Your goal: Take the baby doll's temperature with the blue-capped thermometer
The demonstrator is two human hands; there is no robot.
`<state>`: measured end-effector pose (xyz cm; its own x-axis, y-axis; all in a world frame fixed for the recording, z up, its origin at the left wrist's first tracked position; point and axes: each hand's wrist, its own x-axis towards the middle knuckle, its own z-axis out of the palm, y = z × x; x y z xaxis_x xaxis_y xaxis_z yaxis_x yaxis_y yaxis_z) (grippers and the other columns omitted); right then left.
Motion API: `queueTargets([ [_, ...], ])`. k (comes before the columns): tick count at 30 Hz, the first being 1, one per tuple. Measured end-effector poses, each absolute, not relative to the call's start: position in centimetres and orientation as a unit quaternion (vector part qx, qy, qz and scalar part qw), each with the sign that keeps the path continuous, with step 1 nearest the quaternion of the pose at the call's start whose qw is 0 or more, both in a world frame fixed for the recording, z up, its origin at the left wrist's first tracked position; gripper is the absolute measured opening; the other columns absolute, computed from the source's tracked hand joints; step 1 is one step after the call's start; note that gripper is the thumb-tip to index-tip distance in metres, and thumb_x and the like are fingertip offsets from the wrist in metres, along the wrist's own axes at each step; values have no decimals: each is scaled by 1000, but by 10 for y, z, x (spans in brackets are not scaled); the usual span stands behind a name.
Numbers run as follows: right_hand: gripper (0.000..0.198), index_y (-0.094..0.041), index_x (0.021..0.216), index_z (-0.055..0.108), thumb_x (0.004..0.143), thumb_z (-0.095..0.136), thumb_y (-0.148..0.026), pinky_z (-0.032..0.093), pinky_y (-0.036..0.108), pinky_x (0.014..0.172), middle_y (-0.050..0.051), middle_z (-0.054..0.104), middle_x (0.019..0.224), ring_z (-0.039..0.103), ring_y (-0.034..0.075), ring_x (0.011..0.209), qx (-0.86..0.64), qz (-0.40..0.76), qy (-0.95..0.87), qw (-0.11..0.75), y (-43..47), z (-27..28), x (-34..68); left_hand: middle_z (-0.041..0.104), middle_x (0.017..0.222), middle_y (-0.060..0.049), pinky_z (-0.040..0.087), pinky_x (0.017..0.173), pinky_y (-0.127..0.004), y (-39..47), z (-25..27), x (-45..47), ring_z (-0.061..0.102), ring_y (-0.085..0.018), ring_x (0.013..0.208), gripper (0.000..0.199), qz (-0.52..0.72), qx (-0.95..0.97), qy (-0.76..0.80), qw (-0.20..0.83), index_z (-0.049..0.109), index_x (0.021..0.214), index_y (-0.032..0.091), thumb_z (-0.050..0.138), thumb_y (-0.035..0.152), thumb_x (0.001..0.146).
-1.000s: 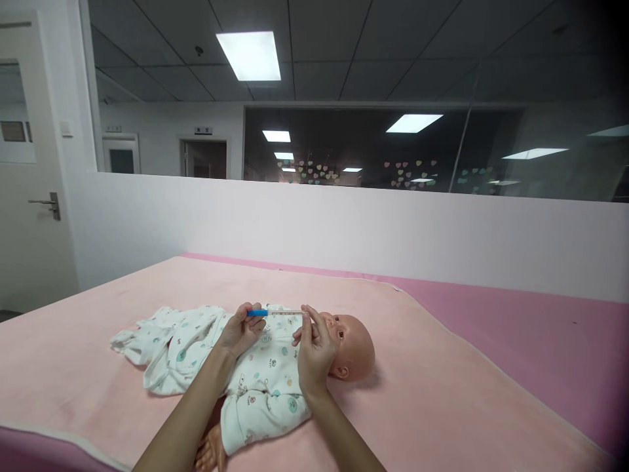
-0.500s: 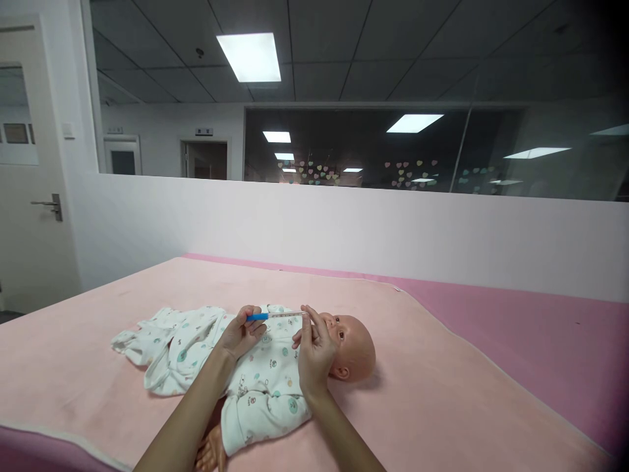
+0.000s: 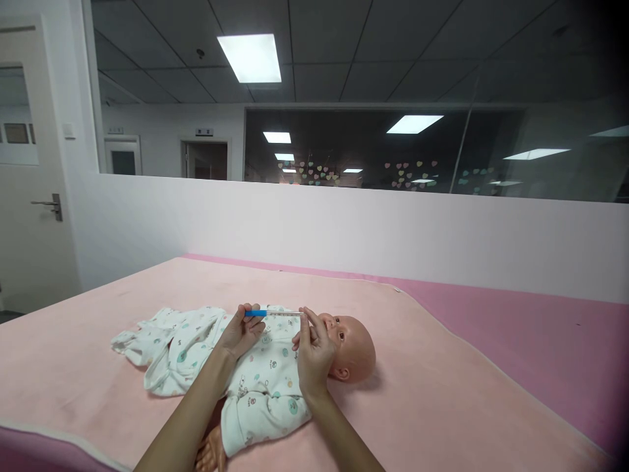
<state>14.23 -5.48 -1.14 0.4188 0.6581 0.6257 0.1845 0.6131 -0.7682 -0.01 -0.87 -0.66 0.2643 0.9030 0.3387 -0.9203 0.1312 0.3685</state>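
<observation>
Stick thermometer [image 3: 275, 313] is held up over the baby doll's [image 3: 356, 347] chest, pinched at both ends: left hand [image 3: 242, 333] on the blue end, right hand's [image 3: 314, 351] fingertips on the clear one. Long axis runs sideways, pretty much level, blue end toward the legs, clear end toward the head. Doll's in a printed white outfit [image 3: 272, 373] on a peach blanket [image 3: 432, 400].
</observation>
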Motion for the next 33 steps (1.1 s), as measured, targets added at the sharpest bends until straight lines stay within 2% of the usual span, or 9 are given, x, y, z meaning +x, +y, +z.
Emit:
queueTargets([
  [4,32,-16,100,60,80,50,-39,41,22,43,-2,50,49,47,9,42,-416,161,-525,725,-55,-14,141,38,49,7,31,36,-10,-5,-4,0,33,1,42,18,621,224,-31,751,59,61,15,75,23,55],
  [8,30,-16,96,61,79,52,-39,41,22,45,-2,51,50,49,9,43,-412,150,-535,722,-55,-16,139,40,50,7,32,37,-10,-3,0,0,36,1,42,15,641,205,-24,739,60,66,16,71,25,61],
  [17,28,-17,95,61,79,52,-39,41,22,46,-2,52,51,49,9,44,-414,145,-537,720,-55,-15,139,40,50,8,31,36,-10,-4,2,-1,37,0,42,19,652,203,-6,730,58,66,16,73,26,58],
  [25,40,-13,99,57,75,53,-44,37,22,40,-3,49,47,44,9,40,-385,329,-497,705,-55,2,143,39,48,8,32,37,-11,-8,-2,-1,36,-1,43,25,663,225,28,714,58,63,15,76,26,52],
  [29,37,-12,96,59,72,57,-41,38,22,42,0,55,57,45,8,41,-361,404,-525,657,-49,13,153,42,50,7,33,36,-11,-10,-4,-2,40,-2,45,26,680,219,49,698,58,66,15,77,27,51],
  [33,30,-13,90,62,69,58,-34,39,21,45,5,59,77,50,8,51,-329,492,-527,610,-48,33,162,51,59,6,36,37,-10,-10,0,-1,48,-2,50,23,691,195,62,693,59,73,16,74,23,57],
])
